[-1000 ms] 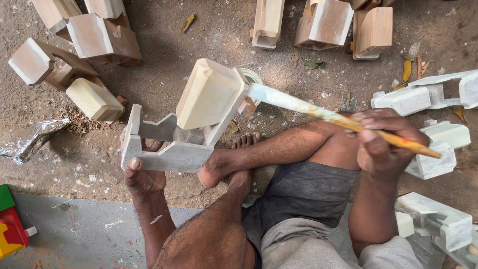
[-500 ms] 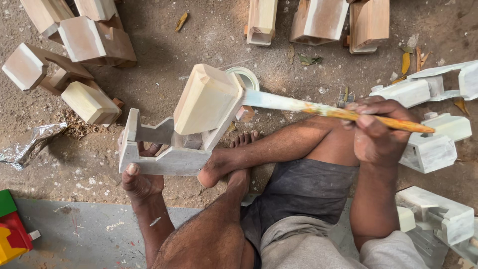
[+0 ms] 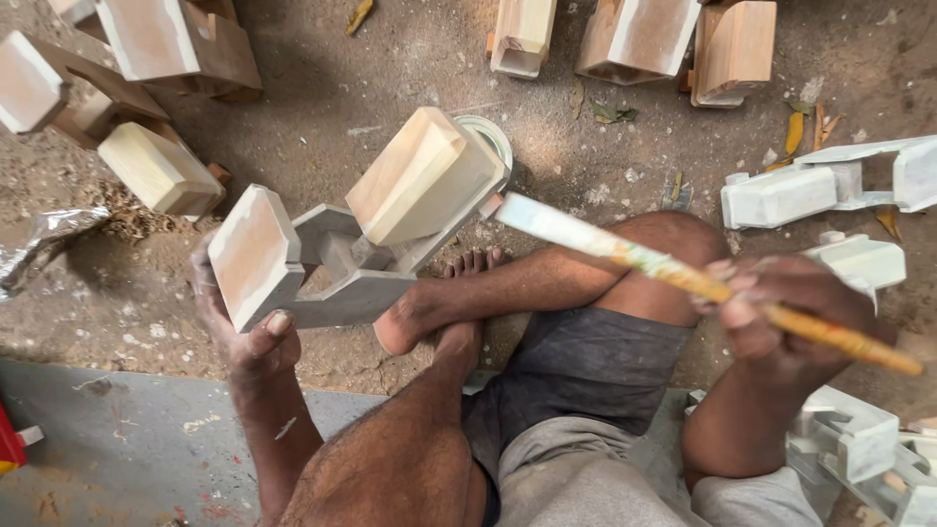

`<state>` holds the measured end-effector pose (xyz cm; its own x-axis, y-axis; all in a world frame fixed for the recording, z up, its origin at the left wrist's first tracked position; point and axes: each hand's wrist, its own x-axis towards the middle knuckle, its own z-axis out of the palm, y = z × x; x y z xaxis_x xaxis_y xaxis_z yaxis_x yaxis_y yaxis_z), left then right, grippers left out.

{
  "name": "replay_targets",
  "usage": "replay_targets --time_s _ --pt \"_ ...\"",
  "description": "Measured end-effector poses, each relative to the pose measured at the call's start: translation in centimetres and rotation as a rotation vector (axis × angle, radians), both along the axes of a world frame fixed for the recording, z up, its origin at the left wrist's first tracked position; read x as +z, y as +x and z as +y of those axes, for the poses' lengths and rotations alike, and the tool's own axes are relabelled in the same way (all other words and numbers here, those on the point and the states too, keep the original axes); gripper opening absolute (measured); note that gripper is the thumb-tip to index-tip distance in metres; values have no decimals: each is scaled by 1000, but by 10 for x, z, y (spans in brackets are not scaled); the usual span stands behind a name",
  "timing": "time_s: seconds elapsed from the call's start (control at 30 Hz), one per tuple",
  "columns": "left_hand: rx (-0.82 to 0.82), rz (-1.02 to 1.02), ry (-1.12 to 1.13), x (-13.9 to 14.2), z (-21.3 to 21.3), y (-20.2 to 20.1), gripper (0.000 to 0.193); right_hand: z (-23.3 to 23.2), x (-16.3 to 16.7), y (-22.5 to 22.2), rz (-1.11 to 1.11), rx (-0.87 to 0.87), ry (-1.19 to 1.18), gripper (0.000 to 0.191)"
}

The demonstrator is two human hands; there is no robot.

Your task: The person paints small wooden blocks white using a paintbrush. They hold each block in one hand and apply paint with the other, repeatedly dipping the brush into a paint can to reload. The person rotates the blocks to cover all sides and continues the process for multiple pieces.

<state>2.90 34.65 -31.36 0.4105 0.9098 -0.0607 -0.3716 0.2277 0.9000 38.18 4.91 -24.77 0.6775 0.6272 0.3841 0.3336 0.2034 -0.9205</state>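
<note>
Person's barefoot, both arms bare, no sleeves anywhere. Dark grey cloth (image 3: 586,376) covers the lap, lighter grey fabric (image 3: 576,478) below it. White flecks dot the left hand (image 3: 249,337). No rings or watch.

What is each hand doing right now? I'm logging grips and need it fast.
Left hand: closed on the grey-painted wooden piece, held up at its lower end.
Right hand: closed on the paintbrush.
</note>
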Motion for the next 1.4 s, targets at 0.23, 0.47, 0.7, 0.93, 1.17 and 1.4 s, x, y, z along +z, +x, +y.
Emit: replay_targets --time_s 0.23,0.47,0.7,0.93,1.17,1.4 --pt "-14 108 62 4 -7 -4 105 24 28 -34 -363 34 -262 14" --pt "-27 197 159 6 -6 -3 101 22 24 -15 -391 -68 -207 16" --pt "-24 326 246 12 -8 0 103 21 12 -27 -424 56 -228 18" --pt "-39 335 270 14 -10 -1 101 15 15 -16 -337 28 -115 16" --pt "-75 307 264 19 -10 3 99 34 1 -34 -373 228 -101 12" --pt "-97 311 364 10 -6 3 99 25 5 -21 -275 304 -15 18"
